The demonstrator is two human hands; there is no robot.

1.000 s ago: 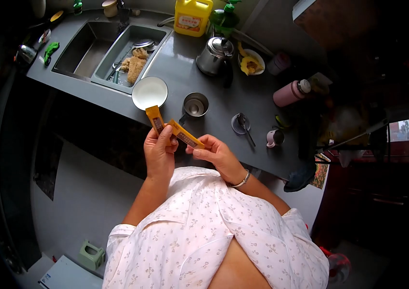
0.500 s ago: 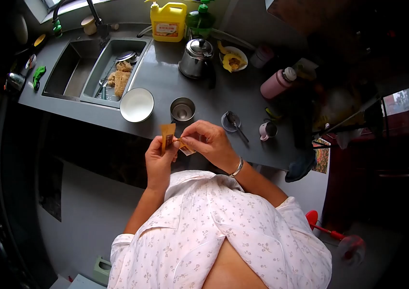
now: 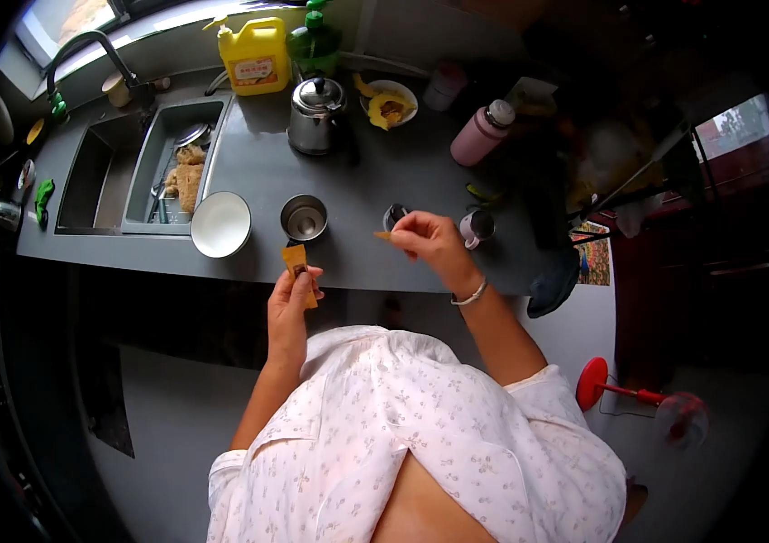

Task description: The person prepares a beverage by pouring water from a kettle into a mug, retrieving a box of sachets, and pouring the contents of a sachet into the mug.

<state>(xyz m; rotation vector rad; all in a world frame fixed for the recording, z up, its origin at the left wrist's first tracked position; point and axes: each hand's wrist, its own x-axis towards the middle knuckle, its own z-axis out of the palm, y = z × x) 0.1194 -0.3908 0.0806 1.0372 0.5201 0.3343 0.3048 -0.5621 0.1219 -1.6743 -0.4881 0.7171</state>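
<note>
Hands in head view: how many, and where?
2. Left hand, holding an orange packet near the metal cup; right hand, pinching an orange scrap, beside the small mug. No others visible; parts of the picture are too dark to tell.

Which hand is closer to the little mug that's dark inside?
Right: the right hand is just left of the little mug in the picture. The left hand is much farther left, below the steel cup, holding a yellow packet.
</note>
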